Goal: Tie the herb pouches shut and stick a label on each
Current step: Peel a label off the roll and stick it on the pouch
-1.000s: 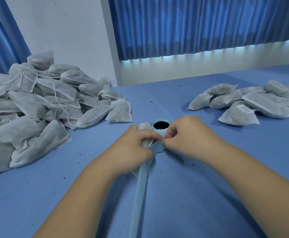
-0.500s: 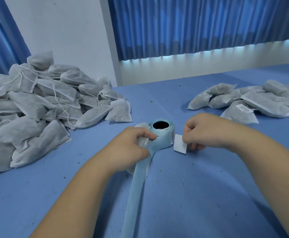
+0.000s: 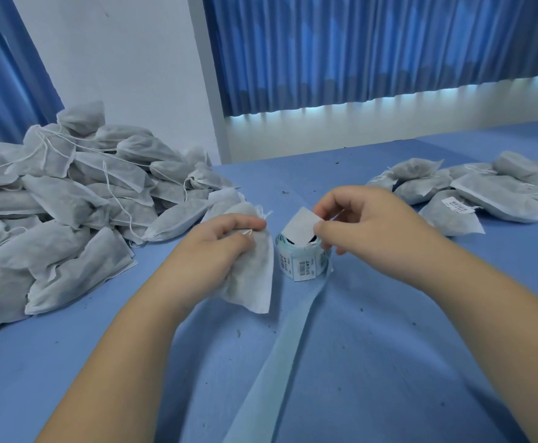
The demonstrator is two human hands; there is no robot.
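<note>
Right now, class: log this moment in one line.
left hand grips grey fabric pouch; right hand pinches white square label; label not stuck

Left hand (image 3: 216, 247) grips a pouch (image 3: 254, 282) while right hand (image 3: 366, 228) pinches a label (image 3: 299, 227), forearms converging.

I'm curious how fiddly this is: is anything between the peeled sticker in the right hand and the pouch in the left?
Nothing visible. The label, pinched by the right hand, hangs just above the label roll, beside the pouch the left hand grips; the pouch's lower face is bare.
</note>
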